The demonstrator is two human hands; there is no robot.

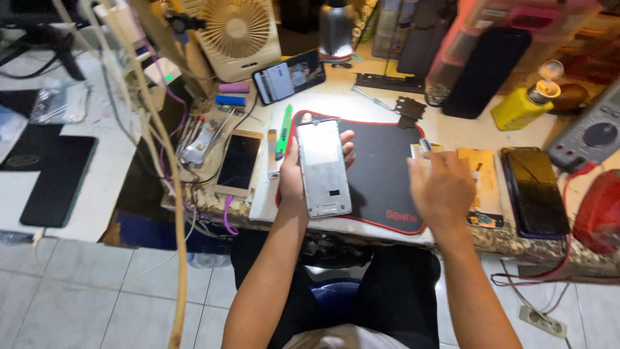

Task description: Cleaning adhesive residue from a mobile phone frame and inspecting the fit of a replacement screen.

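My left hand (294, 174) holds a silver phone frame (323, 167) from underneath. My fingers (347, 143) curl around its right edge and my thumb sits on its left edge, so I grip it on both sides. The frame is flat and long, tilted a little, and it hangs over the left part of the black mat (381, 171) with the red edge.

My right hand (442, 187) is blurry. It reaches over the right side of the mat, palm down, with the fingers bent forward. The fingertips seem to pinch a small white and blue thing (423, 146), but I cannot tell for sure what it is.

Just past my right hand lies a yellow flat part (481, 169), and next to it a dark phone (535, 190) lies face up. Left of my left hand a green pen-like tool (284, 131) lies on the white table (452, 132), and farther left a gold phone (239, 161) rests near some wires.

Farther away a phone (289, 76) with a lit screen leans up. Behind it stands a cream fan (237, 32). On the far right stands a yellow bottle (520, 106), and a grey meter (594, 136) with a round knob sits beside it.
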